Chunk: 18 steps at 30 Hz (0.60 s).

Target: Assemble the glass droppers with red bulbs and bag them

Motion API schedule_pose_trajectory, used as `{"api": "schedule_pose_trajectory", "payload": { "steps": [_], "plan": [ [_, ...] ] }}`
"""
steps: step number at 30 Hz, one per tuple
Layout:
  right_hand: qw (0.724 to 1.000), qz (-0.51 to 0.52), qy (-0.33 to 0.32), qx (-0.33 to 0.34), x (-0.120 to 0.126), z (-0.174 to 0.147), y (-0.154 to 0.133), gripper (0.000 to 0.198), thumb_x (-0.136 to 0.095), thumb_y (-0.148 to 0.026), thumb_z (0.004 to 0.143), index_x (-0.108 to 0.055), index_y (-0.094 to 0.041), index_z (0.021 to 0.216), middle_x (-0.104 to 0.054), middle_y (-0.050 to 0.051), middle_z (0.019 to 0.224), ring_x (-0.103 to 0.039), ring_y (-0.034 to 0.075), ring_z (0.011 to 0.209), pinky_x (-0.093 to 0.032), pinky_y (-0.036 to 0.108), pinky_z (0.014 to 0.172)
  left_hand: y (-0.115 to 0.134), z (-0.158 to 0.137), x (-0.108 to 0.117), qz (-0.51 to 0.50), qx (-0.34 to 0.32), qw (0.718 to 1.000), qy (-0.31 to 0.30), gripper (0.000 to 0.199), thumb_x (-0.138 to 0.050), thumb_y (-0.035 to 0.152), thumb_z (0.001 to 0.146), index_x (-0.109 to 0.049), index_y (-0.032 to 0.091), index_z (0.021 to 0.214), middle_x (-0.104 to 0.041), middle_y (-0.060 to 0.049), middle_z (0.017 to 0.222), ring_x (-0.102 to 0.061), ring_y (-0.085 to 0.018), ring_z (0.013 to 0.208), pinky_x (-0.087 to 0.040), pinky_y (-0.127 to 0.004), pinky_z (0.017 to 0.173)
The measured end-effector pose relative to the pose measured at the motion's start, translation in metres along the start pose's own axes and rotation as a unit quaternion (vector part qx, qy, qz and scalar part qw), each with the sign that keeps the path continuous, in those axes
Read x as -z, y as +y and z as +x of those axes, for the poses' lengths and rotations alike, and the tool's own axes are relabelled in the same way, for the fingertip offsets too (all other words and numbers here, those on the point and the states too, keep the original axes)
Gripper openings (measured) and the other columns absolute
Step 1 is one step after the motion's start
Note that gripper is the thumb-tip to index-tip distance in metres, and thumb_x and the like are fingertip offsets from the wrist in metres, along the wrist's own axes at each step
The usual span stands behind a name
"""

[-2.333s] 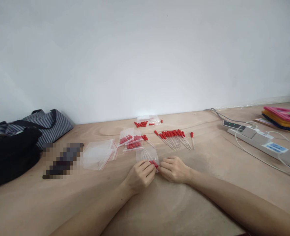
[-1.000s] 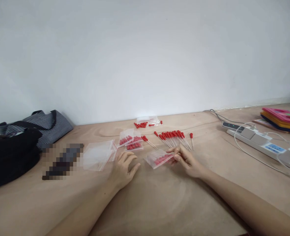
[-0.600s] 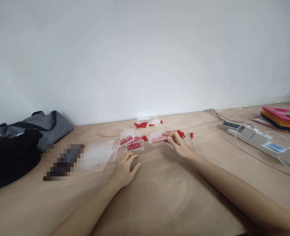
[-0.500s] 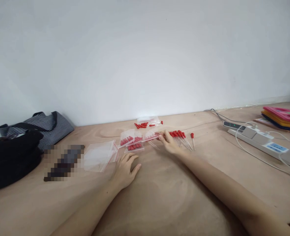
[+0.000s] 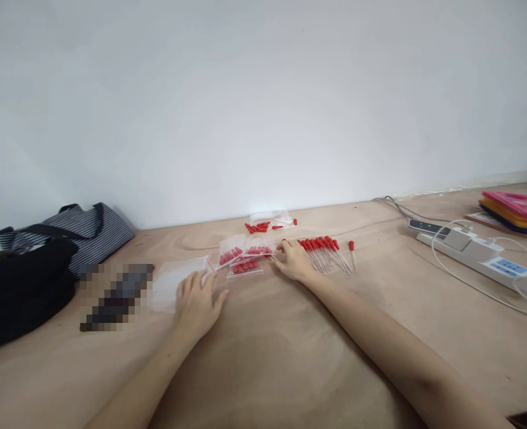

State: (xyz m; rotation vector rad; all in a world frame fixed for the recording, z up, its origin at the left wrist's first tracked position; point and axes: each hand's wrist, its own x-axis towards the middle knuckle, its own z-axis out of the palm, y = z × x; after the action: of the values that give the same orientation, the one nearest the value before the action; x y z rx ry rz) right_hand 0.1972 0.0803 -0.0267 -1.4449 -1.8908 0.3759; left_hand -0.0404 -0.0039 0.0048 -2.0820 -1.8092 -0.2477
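My left hand [image 5: 197,302] has its fingers spread over the right part of a stack of clear zip bags [image 5: 169,277]. My right hand [image 5: 294,261] is at the right edge of several zip bags with red rubber bulbs in them [image 5: 245,262]. Its thumb and index finger look apart, with the nearest bag's edge at their tips. Beside the right hand lies a row of glass droppers with red bulbs [image 5: 324,247], tips toward me. A single dropper [image 5: 352,253] lies apart at the right end.
Loose red bulbs [image 5: 258,227] and a clear bag [image 5: 270,218] lie near the wall. At left are a striped bag [image 5: 89,232], a black bag [image 5: 22,292] and a blurred-out dark object [image 5: 118,298]. A power strip [image 5: 482,259] with cables and coloured flat items [image 5: 514,211] are at right.
My right hand has moved left, and the bag it held now lies on the other filled bags. My left hand has shifted left onto the stack of zip bags.
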Motion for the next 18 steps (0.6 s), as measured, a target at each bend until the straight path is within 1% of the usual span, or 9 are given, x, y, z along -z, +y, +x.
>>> {"api": "schedule_pose_trajectory", "payload": {
  "steps": [1,3,5,6,7,9,12,15,18],
  "plan": [
    [1.0,-0.016,-0.006,-0.021,0.001,-0.001,-0.002,0.031,-0.062,-0.027,0.068,-0.051,-0.015,0.094,-0.057,0.013,0.098,-0.048,0.027,0.1,-0.035,0.039,0.085,-0.005,0.0,0.003,0.04,0.034,0.998,-0.021,0.044,-0.047,0.037,0.081,-0.05,0.009,0.114,-0.049,-0.018,0.12,-0.04,-0.034,0.115,-0.031,-0.045,0.092],
    [0.997,-0.039,-0.021,-0.061,0.001,-0.003,-0.006,0.032,-0.063,-0.024,0.068,-0.052,-0.014,0.096,-0.06,0.012,0.088,-0.053,0.027,0.093,-0.038,0.037,0.079,-0.01,-0.001,0.012,0.075,0.082,0.989,-0.102,0.046,-0.042,0.037,0.084,-0.048,0.003,0.114,-0.052,-0.023,0.115,-0.045,-0.037,0.11,-0.035,-0.045,0.087],
    [0.994,-0.052,-0.034,-0.092,0.0,-0.005,-0.009,0.032,-0.06,-0.019,0.069,-0.051,-0.012,0.099,-0.062,0.012,0.085,-0.056,0.025,0.086,-0.04,0.034,0.073,-0.008,-0.002,0.022,0.055,0.109,0.972,-0.201,0.043,-0.034,0.037,0.088,-0.05,0.002,0.107,-0.059,-0.023,0.102,-0.055,-0.036,0.097,-0.041,-0.041,0.078],
    [0.992,-0.055,-0.039,-0.103,0.001,-0.006,-0.01,0.032,-0.059,-0.016,0.069,-0.052,-0.011,0.1,-0.062,0.013,0.086,-0.057,0.025,0.084,-0.041,0.033,0.071,-0.004,-0.003,0.027,0.038,0.116,0.963,-0.24,0.042,-0.031,0.037,0.089,-0.051,0.003,0.103,-0.061,-0.021,0.097,-0.058,-0.034,0.092,-0.042,-0.039,0.074],
    [0.991,-0.058,-0.043,-0.112,0.001,-0.007,-0.012,0.032,-0.059,-0.013,0.068,-0.052,-0.011,0.099,-0.062,0.014,0.087,-0.058,0.025,0.083,-0.041,0.032,0.069,0.001,-0.005,0.031,0.029,0.116,0.958,-0.26,0.041,-0.029,0.036,0.09,-0.052,0.004,0.101,-0.062,-0.021,0.094,-0.059,-0.033,0.091,-0.043,-0.039,0.073],
    [0.99,-0.059,-0.051,-0.119,0.005,-0.011,-0.013,0.027,-0.058,-0.009,0.066,-0.056,-0.011,0.093,-0.063,0.014,0.088,-0.058,0.024,0.083,-0.041,0.03,0.067,0.015,-0.009,0.038,0.03,0.097,0.957,-0.27,0.038,-0.03,0.034,0.091,-0.052,0.004,0.1,-0.064,-0.02,0.092,-0.06,-0.032,0.09,-0.044,-0.038,0.071],
    [0.99,-0.051,-0.061,-0.114,0.015,-0.021,-0.013,0.017,-0.056,-0.004,0.064,-0.06,-0.013,0.077,-0.065,0.011,0.083,-0.059,0.022,0.082,-0.04,0.025,0.065,0.042,-0.023,0.041,0.024,0.051,0.961,-0.271,0.036,-0.032,0.033,0.09,-0.054,0.006,0.098,-0.064,-0.018,0.089,-0.062,-0.031,0.086,-0.045,-0.038,0.069],
    [0.992,-0.038,-0.058,-0.107,0.027,-0.034,-0.007,0.014,-0.055,-0.002,0.062,-0.061,-0.014,0.068,-0.066,0.008,0.076,-0.06,0.019,0.075,-0.039,0.023,0.062,0.066,-0.037,0.041,-0.007,-0.028,0.972,-0.233,0.033,-0.036,0.031,0.089,-0.058,0.008,0.095,-0.063,-0.016,0.093,-0.06,-0.029,0.087,-0.046,-0.038,0.07],
    [0.994,-0.016,-0.039,-0.106,0.038,-0.047,0.001,0.011,-0.054,-0.006,0.064,-0.06,-0.015,0.063,-0.065,0.005,0.067,-0.059,0.016,0.066,-0.038,0.022,0.058,0.081,-0.041,0.041,-0.062,-0.1,0.973,-0.198,0.036,-0.038,0.036,0.088,-0.06,0.009,0.094,-0.062,-0.015,0.093,-0.056,-0.029,0.09,-0.045,-0.04,0.075]
  ]
}}
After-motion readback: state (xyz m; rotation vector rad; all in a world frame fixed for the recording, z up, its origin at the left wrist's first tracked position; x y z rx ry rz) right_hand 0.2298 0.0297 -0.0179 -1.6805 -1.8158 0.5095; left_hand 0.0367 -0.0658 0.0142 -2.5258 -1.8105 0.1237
